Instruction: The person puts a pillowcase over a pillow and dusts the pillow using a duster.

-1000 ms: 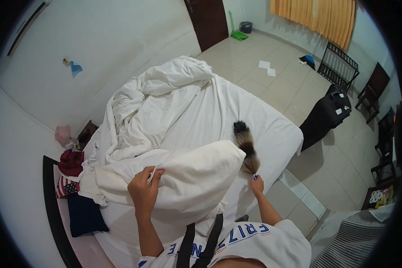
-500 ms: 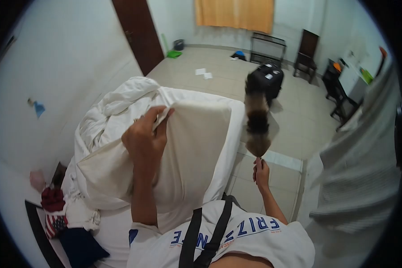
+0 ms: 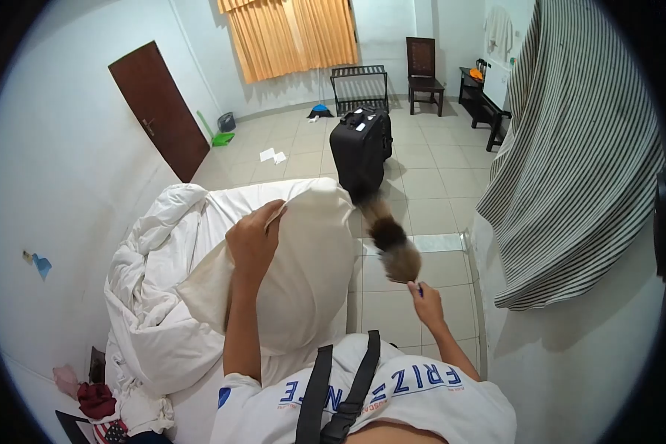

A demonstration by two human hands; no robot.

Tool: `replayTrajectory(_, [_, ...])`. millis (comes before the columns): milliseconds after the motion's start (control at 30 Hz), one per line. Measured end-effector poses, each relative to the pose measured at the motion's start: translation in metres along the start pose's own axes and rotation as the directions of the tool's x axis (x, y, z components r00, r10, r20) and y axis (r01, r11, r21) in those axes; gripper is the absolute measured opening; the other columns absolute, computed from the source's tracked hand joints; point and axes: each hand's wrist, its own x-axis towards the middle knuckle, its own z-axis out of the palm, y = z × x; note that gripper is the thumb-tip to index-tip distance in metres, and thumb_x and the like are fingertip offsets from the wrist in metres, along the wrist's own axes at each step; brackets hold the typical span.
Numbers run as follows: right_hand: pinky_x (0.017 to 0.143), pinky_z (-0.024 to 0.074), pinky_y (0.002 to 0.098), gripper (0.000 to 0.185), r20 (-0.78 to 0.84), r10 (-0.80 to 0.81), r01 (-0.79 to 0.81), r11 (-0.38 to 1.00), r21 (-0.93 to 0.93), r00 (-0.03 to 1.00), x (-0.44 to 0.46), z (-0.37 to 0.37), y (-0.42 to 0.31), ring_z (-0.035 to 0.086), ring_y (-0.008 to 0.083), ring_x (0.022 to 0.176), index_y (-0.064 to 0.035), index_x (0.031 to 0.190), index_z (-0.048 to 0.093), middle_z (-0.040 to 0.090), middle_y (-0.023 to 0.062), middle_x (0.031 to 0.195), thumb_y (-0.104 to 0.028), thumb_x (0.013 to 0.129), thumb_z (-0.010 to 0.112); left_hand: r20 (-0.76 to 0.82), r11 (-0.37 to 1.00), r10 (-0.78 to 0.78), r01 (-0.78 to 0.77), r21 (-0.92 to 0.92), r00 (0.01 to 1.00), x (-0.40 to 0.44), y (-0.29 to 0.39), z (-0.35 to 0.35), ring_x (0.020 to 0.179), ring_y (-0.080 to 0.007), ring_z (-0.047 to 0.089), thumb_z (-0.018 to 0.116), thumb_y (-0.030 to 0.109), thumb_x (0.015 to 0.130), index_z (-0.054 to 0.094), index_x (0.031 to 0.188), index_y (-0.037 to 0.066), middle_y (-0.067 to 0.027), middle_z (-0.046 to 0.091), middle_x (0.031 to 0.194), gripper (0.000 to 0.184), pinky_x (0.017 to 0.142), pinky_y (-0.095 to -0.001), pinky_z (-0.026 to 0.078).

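My left hand (image 3: 254, 243) pinches the edge of a cream-white cloth (image 3: 303, 274) and holds it up over the near part of the bed. In my right hand (image 3: 426, 305) is the handle of a fluffy brown and black duster (image 3: 392, 244), its head slightly blurred and pointing away from me, over the floor beside the bed. A rumpled white blanket (image 3: 152, 296) lies on the bed, left of the raised cloth.
A black suitcase (image 3: 361, 152) stands on the tiles past the bed's corner. Farther back are a rack (image 3: 360, 89), a chair (image 3: 423, 76) and papers (image 3: 272, 155). Striped fabric (image 3: 584, 163) hangs on the right. Clothes (image 3: 146, 409) lie at the lower left.
The view has turned right. My left hand has lifted the cloth's edge off the bed. The duster has swung from over the bed to beside it, in my right hand.
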Motion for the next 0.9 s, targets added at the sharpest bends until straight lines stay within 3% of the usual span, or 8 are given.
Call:
replayTrajectory(67, [0.058,0.0445,0.0494,0.046,-0.025,0.071,-0.073,0.993,-0.095,0.997,0.010,-0.019,0.010,0.060,0.0432,0.065,0.0012,0.083,0.058,0.060,0.0234,0.066,-0.043,0.094,0.052,-0.066,0.995,0.089,-0.086,0.050,0.994,0.001,-0.001,0.002,0.070,-0.0237,0.067,0.064,0.011,0.083,0.071,0.100,0.016,-0.0057,0.070,0.084,0.019,0.061,-0.0338,0.050])
replayTrajectory(167, [0.056,0.0438,0.0484,0.042,0.016,0.022,-0.022,1.000,0.021,1.000,0.007,-0.054,-0.016,0.060,0.0414,0.062,0.0010,0.085,0.059,0.060,0.0218,0.066,-0.040,0.094,0.055,-0.016,0.993,0.070,-0.068,0.093,0.997,0.002,-0.002,0.002,0.069,-0.0214,0.066,0.063,0.008,0.083,0.071,0.102,0.020,-0.0033,0.071,0.084,0.024,0.061,-0.0329,0.051])
replayTrajectory(300, [0.055,0.0442,0.0472,0.034,0.038,-0.314,0.293,0.917,0.270,0.949,-0.002,-0.062,-0.058,0.062,0.0378,0.061,-0.0010,0.082,0.057,0.060,0.0199,0.064,-0.033,0.092,0.061,-0.066,0.989,0.090,-0.081,0.124,0.994,0.000,0.001,0.012,0.068,-0.0213,0.066,0.063,0.007,0.081,0.071,0.101,0.020,-0.0022,0.070,0.084,0.025,0.062,-0.0332,0.051])
replayTrajectory(400, [0.057,0.0453,0.0485,0.035,0.065,-0.356,0.347,0.931,0.114,0.932,0.013,-0.041,-0.047,0.062,0.0396,0.063,-0.0013,0.084,0.059,0.061,0.0207,0.066,-0.036,0.092,0.059,-0.053,0.970,0.102,-0.087,0.229,0.993,-0.009,0.001,0.012,0.069,-0.0224,0.066,0.064,0.007,0.081,0.070,0.100,0.018,-0.0030,0.070,0.084,0.023,0.062,-0.0333,0.051])
replayTrajectory(433, [0.060,0.0464,0.0497,0.040,0.171,-0.200,0.206,0.978,-0.018,0.965,0.023,-0.034,-0.034,0.062,0.0421,0.067,-0.0009,0.086,0.060,0.061,0.0221,0.068,-0.040,0.093,0.055,0.028,0.961,0.056,-0.061,0.271,0.998,-0.013,0.007,0.006,0.069,-0.0234,0.066,0.066,0.013,0.082,0.069,0.100,0.016,-0.0044,0.070,0.084,0.018,0.062,-0.0341,0.051])
replayTrajectory(533, [0.061,0.0458,0.0494,0.047,0.087,-0.017,0.019,1.000,-0.023,0.996,0.044,-0.024,-0.017,0.061,0.0439,0.070,0.0011,0.083,0.060,0.061,0.0249,0.069,-0.044,0.094,0.052,0.140,0.967,-0.133,0.098,0.237,0.981,-0.010,0.016,0.000,0.080,-0.0276,0.064,0.069,0.028,0.082,0.066,0.103,0.009,-0.0123,0.067,0.085,0.029,0.070,-0.0370,0.051])
replayTrajectory(667, [0.055,0.0400,0.0453,0.055,-0.056,-0.026,0.037,0.976,0.213,0.998,0.056,-0.022,-0.018,0.052,0.0378,0.054,0.0042,0.076,0.057,0.053,0.0214,0.059,-0.047,0.095,0.051,0.267,0.988,-0.118,0.086,0.128,0.956,-0.005,0.001,-0.028,0.093,-0.0350,0.059,0.070,0.022,0.083,0.063,0.105,0.003,-0.0204,0.061,0.099,0.031,0.079,-0.0416,0.046])
replayTrajectory(900, [0.048,0.0394,0.0391,0.028,-0.073,-0.398,0.401,0.867,0.295,0.915,0.047,0.011,-0.016,0.052,0.0312,0.048,0.0024,0.088,0.056,0.052,0.0150,0.058,-0.025,0.091,0.062,0.374,0.990,-0.140,0.117,0.085,0.917,0.017,-0.064,-0.049,0.083,-0.0354,0.059,0.075,0.022,0.078,0.065,0.093,-0.005,-0.0212,0.061,0.087,0.032,0.074,-0.0406,0.045])
